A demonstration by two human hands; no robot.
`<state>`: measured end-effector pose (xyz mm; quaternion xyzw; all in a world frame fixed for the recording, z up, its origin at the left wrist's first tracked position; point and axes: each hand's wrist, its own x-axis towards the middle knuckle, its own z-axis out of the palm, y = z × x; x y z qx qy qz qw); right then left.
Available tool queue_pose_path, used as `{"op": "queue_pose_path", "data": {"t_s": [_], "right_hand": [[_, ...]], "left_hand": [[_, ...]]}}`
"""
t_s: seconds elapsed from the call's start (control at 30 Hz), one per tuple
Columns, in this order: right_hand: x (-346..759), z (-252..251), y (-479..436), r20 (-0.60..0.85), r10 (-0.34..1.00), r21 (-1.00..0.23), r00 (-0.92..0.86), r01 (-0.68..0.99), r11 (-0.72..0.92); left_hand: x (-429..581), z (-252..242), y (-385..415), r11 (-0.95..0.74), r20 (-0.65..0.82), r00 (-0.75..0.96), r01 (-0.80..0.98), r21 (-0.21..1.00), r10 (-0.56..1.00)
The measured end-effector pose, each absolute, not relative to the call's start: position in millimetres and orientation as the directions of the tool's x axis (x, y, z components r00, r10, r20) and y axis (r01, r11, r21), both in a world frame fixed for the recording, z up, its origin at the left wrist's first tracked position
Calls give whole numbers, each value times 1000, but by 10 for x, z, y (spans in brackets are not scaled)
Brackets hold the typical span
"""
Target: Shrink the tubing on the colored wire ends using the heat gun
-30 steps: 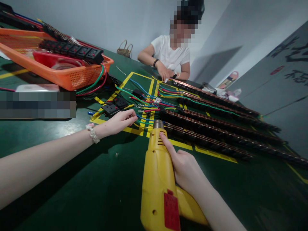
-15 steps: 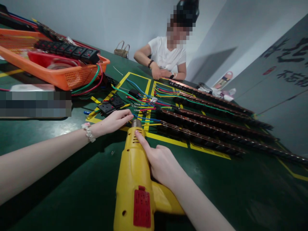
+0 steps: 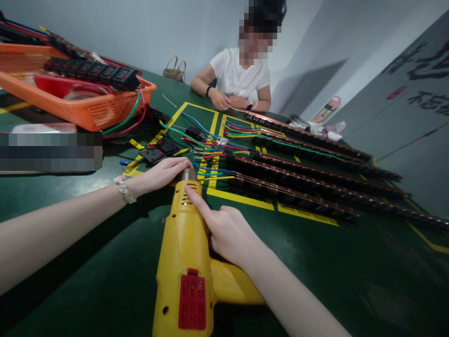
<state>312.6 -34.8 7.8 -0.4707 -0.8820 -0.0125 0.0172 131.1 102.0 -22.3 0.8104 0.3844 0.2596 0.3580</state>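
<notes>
A yellow heat gun [image 3: 182,252] points away from me, with my right hand [image 3: 228,231] wrapped round it and the index finger laid along its top. Beyond its metal nozzle [image 3: 190,174], coloured wires [image 3: 213,172] run to long black strips with copper rails [image 3: 294,196]. My left hand [image 3: 164,174] is at the left of the nozzle, its fingers together near the wire ends; what they pinch is too small to make out. Black sockets [image 3: 152,155] lie just behind my left hand.
An orange basket [image 3: 122,112] holding a black socket strip [image 3: 94,72] stands at the left. Yellow tape [image 3: 242,201] marks the green table [image 3: 315,281]. Across it sits a person [image 3: 240,77] in a white shirt, hands by the farthest strip.
The heat gun and my right hand have shifted slightly left, and the nozzle is now nearer my left fingertips. The person opposite has moved their hands a little.
</notes>
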Motion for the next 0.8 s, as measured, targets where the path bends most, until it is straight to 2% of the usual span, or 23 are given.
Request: {"op": "queue_pose_path", "data": {"t_s": [0.27,0.5,0.8], "right_hand": [[3192,72,-354,15,846,-43,-533,845,533],[3407,47,-390,3,897,-78,-443,894,441],[3705,49,-504,3,945,-122,-326,938,324]], "left_hand": [[1332,-209,1003,-399,140,585,341,851,799],[1290,-229,1026,-380,115,644,289,879,756],[1295,-195,1000,-346,56,651,328,879,757]]}}
